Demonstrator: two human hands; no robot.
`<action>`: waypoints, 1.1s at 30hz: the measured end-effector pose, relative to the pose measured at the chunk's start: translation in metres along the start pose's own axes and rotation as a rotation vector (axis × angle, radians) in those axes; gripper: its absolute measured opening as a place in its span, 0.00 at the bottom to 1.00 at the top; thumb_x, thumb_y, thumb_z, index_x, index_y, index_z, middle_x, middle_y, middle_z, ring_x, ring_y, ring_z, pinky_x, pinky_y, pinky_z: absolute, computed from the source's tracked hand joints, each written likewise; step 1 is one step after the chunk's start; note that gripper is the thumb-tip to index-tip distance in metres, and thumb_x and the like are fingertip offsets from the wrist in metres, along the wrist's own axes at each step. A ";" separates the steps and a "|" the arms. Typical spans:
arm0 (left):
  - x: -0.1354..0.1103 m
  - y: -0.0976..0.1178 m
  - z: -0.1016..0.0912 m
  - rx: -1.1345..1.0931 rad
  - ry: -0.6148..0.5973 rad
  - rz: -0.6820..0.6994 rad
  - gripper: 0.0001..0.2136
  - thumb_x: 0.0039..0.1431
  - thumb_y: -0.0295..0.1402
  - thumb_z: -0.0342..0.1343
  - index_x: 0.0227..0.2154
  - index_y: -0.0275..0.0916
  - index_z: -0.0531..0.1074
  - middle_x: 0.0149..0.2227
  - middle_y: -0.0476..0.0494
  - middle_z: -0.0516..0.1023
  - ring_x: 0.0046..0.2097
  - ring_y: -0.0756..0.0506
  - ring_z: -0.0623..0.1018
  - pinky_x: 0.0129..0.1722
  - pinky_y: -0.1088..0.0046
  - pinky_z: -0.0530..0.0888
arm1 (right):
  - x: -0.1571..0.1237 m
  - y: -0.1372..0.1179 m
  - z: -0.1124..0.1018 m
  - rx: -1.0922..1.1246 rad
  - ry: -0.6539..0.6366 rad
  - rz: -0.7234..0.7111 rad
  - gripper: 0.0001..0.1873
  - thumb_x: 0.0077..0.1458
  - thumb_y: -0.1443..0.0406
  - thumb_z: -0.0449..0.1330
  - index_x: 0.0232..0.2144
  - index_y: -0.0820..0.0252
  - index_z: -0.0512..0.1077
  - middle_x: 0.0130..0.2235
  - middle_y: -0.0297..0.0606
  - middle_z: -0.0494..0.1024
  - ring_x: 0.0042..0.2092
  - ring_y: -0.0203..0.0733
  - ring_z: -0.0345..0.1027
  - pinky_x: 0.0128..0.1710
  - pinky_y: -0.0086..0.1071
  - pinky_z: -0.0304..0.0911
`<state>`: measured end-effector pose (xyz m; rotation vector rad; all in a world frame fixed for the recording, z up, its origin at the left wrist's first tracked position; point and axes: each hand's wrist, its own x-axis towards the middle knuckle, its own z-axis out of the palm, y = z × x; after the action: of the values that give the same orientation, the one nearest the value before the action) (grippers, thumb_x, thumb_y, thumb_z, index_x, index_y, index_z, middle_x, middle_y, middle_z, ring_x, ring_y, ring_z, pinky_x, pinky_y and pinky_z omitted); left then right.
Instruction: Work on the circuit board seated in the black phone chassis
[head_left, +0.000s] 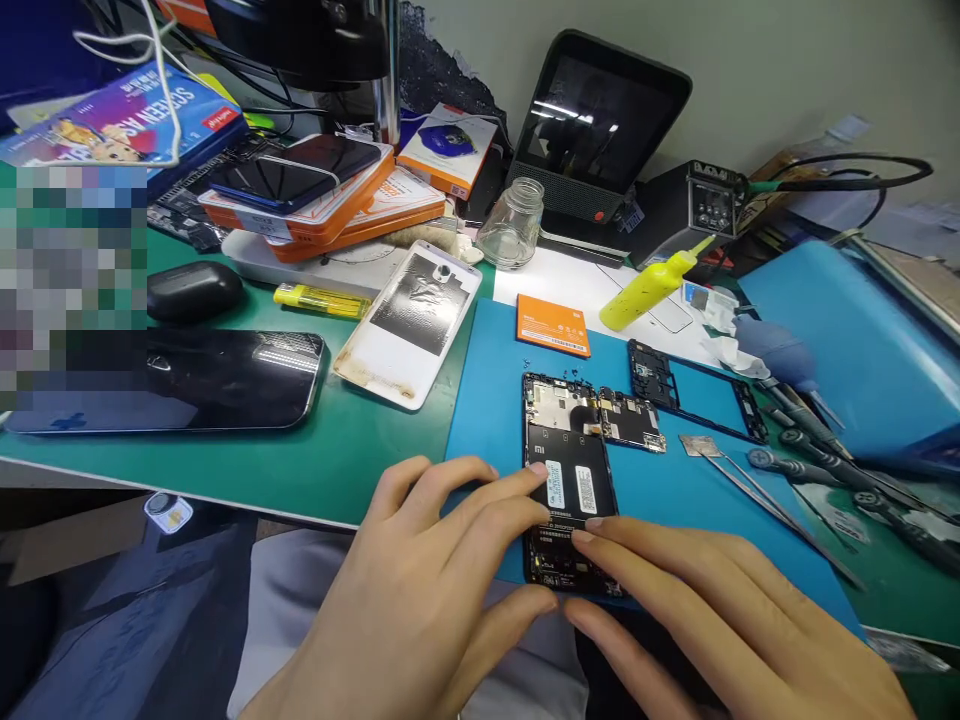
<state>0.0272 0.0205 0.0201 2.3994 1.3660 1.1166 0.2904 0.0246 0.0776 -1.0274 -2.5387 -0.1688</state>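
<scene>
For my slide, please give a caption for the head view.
Both hands, left hand and right hand, press on an opened phone on a blue mat.

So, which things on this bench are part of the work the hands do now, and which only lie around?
In use: left hand, right hand, opened phone, blue mat.

Lying about: orange battery, white back cover, black frame, yellow bottle, glass jar, lighter, tweezers.
</scene>
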 end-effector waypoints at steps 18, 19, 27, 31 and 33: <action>-0.012 -0.014 -0.001 0.111 -0.132 0.139 0.09 0.87 0.33 0.61 0.59 0.54 0.83 0.75 0.60 0.87 0.68 0.39 0.76 0.64 0.54 0.66 | -0.033 0.014 0.001 0.158 0.033 0.171 0.09 0.87 0.64 0.65 0.59 0.54 0.87 0.52 0.38 0.94 0.50 0.37 0.92 0.51 0.26 0.86; -0.012 -0.013 -0.001 0.117 -0.140 0.133 0.09 0.86 0.32 0.61 0.58 0.53 0.82 0.74 0.57 0.87 0.68 0.38 0.76 0.64 0.54 0.66 | -0.032 0.013 0.002 0.166 0.047 0.182 0.09 0.87 0.65 0.65 0.58 0.54 0.87 0.52 0.38 0.94 0.49 0.37 0.92 0.51 0.26 0.86; -0.009 -0.006 0.000 0.111 -0.128 0.078 0.09 0.87 0.29 0.60 0.58 0.52 0.78 0.70 0.57 0.90 0.65 0.38 0.76 0.64 0.54 0.66 | -0.025 0.015 0.006 0.318 0.094 0.272 0.09 0.87 0.67 0.63 0.55 0.50 0.85 0.48 0.34 0.91 0.46 0.34 0.89 0.46 0.24 0.82; -0.006 -0.003 0.000 0.087 -0.119 0.029 0.08 0.88 0.29 0.59 0.57 0.53 0.77 0.69 0.59 0.90 0.65 0.39 0.77 0.63 0.55 0.67 | -0.025 0.019 0.010 0.404 0.120 0.306 0.09 0.86 0.68 0.64 0.52 0.50 0.85 0.46 0.33 0.90 0.45 0.35 0.89 0.46 0.24 0.84; -0.005 -0.002 0.000 0.086 -0.118 0.013 0.08 0.88 0.29 0.59 0.55 0.53 0.77 0.68 0.60 0.91 0.65 0.40 0.77 0.63 0.55 0.67 | -0.027 0.019 0.013 0.430 0.141 0.333 0.10 0.86 0.68 0.64 0.54 0.49 0.85 0.47 0.31 0.90 0.47 0.33 0.89 0.48 0.21 0.83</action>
<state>0.0244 0.0176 0.0165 2.4932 1.3879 0.9205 0.3169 0.0249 0.0542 -1.1858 -2.1084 0.3679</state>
